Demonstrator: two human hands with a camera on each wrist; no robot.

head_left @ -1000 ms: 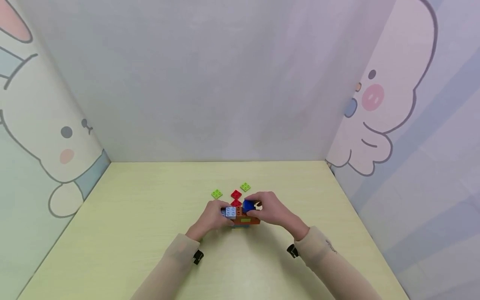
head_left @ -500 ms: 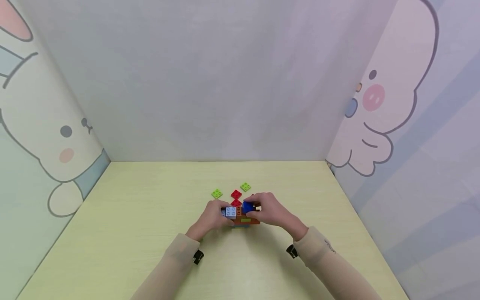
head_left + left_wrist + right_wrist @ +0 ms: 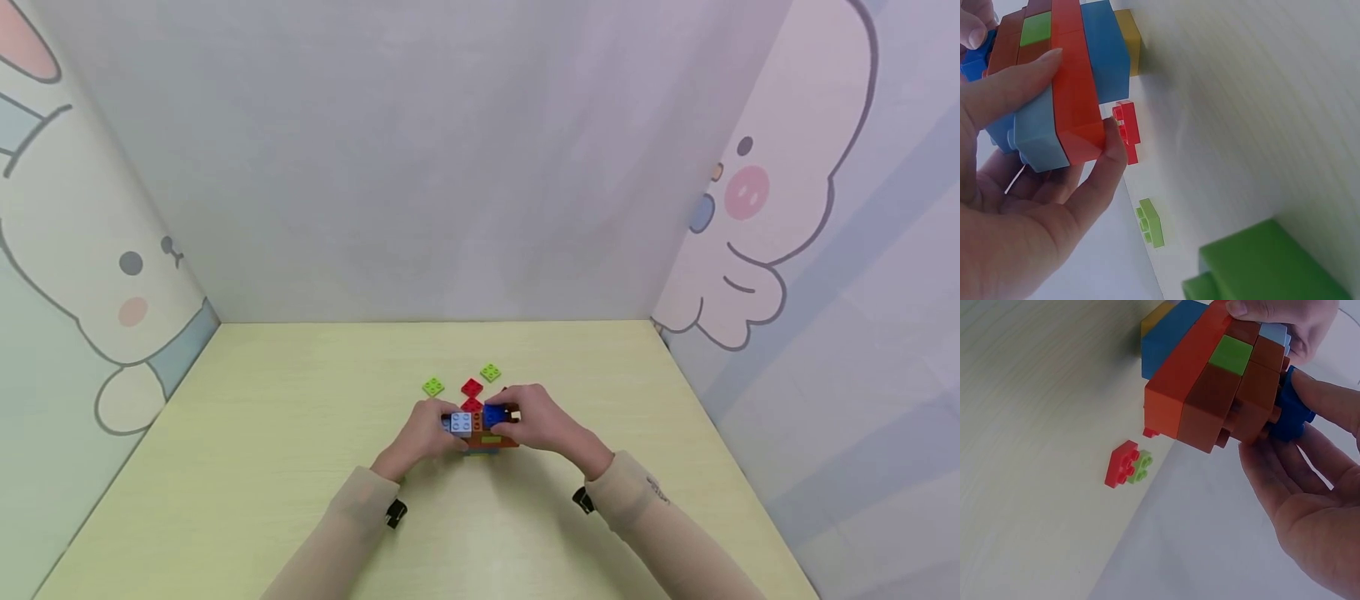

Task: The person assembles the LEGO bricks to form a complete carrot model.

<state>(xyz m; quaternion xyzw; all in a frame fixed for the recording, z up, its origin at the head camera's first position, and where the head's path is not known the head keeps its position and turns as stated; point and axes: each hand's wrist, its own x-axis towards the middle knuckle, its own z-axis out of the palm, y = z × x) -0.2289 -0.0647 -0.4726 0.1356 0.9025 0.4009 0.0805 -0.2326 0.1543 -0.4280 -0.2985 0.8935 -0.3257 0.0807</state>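
Inspector: Where is the multicoloured block of stacked plastic toy bricks [image 3: 1179,381]?

Clerk: Between the two hands, over the middle of the pale yellow, wood-grained bench [image 3: 315,400]. Whether its base touches the bench cannot be told.

Inspector: Condition of the left hand [image 3: 426,435]?

Clerk: Its fingers grasp the block's left end, thumb across the near face, one fingertip against the long orange-red plastic brick [image 3: 1079,94]. A light-blue, four-studded plastic brick [image 3: 461,422] sits on top at that end.

Inspector: And the right hand [image 3: 538,418]?

Clerk: Its fingers pinch a dark blue plastic brick [image 3: 495,414] at the top of the block's right part. Full seating on the studs cannot be confirmed.

Inspector: Composition below?

Clerk: Reddish-brown plastic bricks [image 3: 1257,384] with a lime-green plastic brick [image 3: 1231,354] in the near face; then the orange-red layer, a mid-blue plastic brick [image 3: 1169,340] and, lowest, a yellow plastic brick [image 3: 1157,317].

Inspector: Loose items?

Clerk: Beyond the block lie two square red studded plates [image 3: 472,388], one behind the other, with two square lime-green studded plates [image 3: 433,387], one on either side.
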